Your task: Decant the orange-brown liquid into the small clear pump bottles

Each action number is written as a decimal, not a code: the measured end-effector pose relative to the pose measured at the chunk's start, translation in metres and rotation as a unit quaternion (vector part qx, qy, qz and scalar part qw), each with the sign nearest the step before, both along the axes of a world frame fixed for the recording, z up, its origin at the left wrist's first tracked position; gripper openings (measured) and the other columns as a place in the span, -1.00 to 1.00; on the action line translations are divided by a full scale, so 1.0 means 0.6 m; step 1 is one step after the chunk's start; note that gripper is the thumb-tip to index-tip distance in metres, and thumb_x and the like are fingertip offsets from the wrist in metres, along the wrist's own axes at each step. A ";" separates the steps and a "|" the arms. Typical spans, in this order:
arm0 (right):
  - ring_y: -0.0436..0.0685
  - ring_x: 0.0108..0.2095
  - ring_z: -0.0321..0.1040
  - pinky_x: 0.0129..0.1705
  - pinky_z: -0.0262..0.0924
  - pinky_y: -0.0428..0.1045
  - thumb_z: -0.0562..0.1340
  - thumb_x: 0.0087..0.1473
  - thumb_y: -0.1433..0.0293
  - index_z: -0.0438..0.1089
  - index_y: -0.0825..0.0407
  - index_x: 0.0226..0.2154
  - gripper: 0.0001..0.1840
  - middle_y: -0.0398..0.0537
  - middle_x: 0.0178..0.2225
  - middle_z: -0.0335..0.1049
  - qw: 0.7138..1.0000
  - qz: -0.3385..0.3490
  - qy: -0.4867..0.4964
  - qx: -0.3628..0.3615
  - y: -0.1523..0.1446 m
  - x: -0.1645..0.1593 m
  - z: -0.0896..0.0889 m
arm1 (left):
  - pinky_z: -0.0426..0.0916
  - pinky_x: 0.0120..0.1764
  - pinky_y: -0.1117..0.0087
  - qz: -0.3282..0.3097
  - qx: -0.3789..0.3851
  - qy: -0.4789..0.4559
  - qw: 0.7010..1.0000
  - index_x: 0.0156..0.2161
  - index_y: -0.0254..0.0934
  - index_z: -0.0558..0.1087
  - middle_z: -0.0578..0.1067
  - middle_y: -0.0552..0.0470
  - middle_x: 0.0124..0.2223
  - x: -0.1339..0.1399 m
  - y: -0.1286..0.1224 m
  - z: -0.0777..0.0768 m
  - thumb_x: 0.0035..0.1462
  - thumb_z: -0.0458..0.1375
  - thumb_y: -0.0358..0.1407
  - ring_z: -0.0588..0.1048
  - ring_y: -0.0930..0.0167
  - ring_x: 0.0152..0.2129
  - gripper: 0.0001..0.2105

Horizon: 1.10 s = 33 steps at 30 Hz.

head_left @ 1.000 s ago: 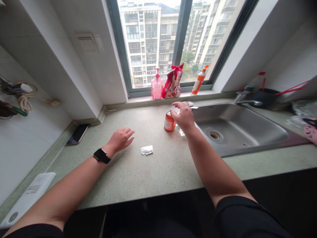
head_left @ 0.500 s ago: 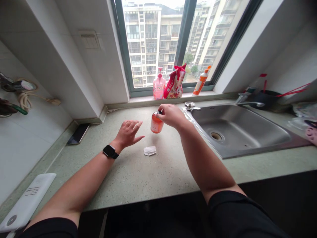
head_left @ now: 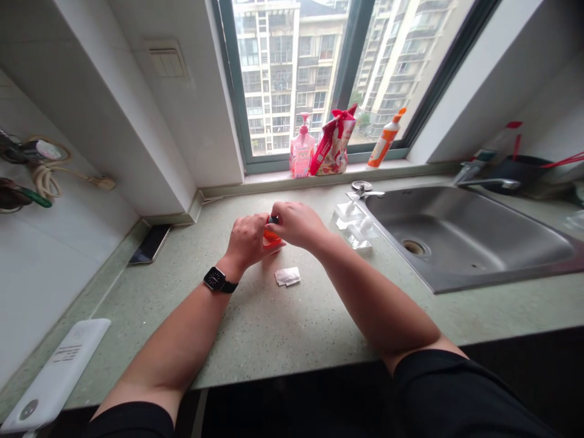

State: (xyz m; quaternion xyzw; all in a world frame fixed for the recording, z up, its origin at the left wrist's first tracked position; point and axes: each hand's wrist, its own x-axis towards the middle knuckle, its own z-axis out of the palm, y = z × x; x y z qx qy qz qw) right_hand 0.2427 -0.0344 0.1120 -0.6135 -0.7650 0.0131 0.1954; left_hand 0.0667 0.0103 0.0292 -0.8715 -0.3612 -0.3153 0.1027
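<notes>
An orange bottle [head_left: 272, 238] with a dark cap is between my two hands above the counter. My left hand [head_left: 247, 241], below a black watch, is wrapped round the bottle's body and hides much of it. From the right, my right hand [head_left: 295, 224] has its fingers closed on the dark cap [head_left: 272, 220]. Just nearer to me, a small folded white tissue [head_left: 287, 277] lies flat on the counter [head_left: 255, 322]. Two clear pump dispensers [head_left: 358, 225] with white tops stand to the right of my right hand, beside the sink.
The steel sink [head_left: 493, 283] is at the right with its faucet [head_left: 488, 182]. On the windowsill are a pink pump bottle [head_left: 302, 152], a red bag [head_left: 335, 143] and an orange-and-white bottle [head_left: 384, 143]. A phone [head_left: 150, 244] and a white device [head_left: 57, 371] lie at the left.
My left hand has closed round the orange bottle. The bottle has moved a little left with my right hand still at its cap. The clear dispensers, hidden before, now show.
</notes>
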 end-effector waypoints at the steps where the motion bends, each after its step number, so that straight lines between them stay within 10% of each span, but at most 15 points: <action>1: 0.19 -0.17 0.46 -0.29 0.05 0.02 0.28 0.24 0.19 0.48 -0.02 -0.18 -0.78 0.02 -0.16 0.62 1.000 0.001 -0.006 -0.001 0.001 0.000 -0.002 | 0.31 -0.05 0.11 0.001 -0.004 -0.001 1.000 0.19 -0.26 0.36 0.62 -0.19 -0.06 0.000 0.000 -0.002 0.17 0.28 0.23 0.57 0.08 -0.13 -0.30; 25: 0.16 -0.11 0.46 -0.23 0.09 -0.01 0.24 0.32 0.36 0.43 -0.07 -0.05 -0.84 -0.03 -0.01 0.54 0.994 0.103 -0.045 0.009 0.014 0.020 -0.007 | 0.35 -0.01 0.08 -0.020 0.032 0.049 0.998 0.06 -0.29 0.43 0.60 -0.14 -0.13 -0.024 0.017 0.029 0.10 0.36 0.07 0.55 0.11 -0.22 -0.43; 33: 0.24 -0.10 0.46 -0.16 0.19 0.05 0.20 0.36 0.16 0.44 -0.02 -0.12 -0.75 0.05 -0.09 0.57 1.000 0.017 -0.008 -0.007 0.008 0.014 -0.006 | 0.35 0.01 0.04 0.021 0.019 0.054 0.998 0.11 -0.20 0.39 0.53 -0.18 -0.02 -0.027 0.013 0.039 0.10 0.37 -0.01 0.52 0.07 -0.13 -0.45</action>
